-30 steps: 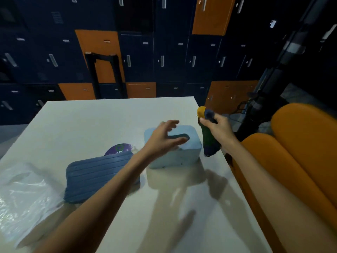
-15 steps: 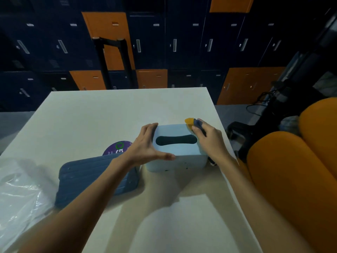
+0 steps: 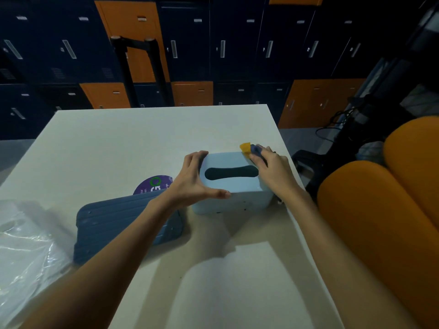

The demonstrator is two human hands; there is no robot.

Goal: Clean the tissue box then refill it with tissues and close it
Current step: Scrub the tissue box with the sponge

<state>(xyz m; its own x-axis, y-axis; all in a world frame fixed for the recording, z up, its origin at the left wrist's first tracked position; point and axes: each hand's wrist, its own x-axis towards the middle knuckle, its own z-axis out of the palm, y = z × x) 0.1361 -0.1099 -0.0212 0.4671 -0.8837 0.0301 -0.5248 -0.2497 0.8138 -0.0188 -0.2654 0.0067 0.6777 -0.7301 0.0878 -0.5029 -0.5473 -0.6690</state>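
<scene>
A light blue tissue box (image 3: 237, 186) with a dark slot in its top stands near the right edge of the white table (image 3: 142, 138). My left hand (image 3: 192, 184) grips its left end, thumb along the front top edge and fingers at the far side. My right hand (image 3: 273, 172) holds a yellow and blue cloth (image 3: 245, 147) and presses it on the box's right top corner. A dark blue ribbed lid (image 3: 123, 219) lies flat to the left of the box. A purple tissue pack (image 3: 154, 184) shows behind the lid, partly hidden by it.
A crumpled clear plastic bag (image 3: 26, 245) lies at the table's left edge. Orange seat cushions (image 3: 380, 210) stand close along the right side, with dark equipment and cables (image 3: 356, 119) behind them. Lockers fill the back wall.
My left hand came down from above the box and took hold of its left end. My right hand brought the cloth from beside the box onto its right top corner.
</scene>
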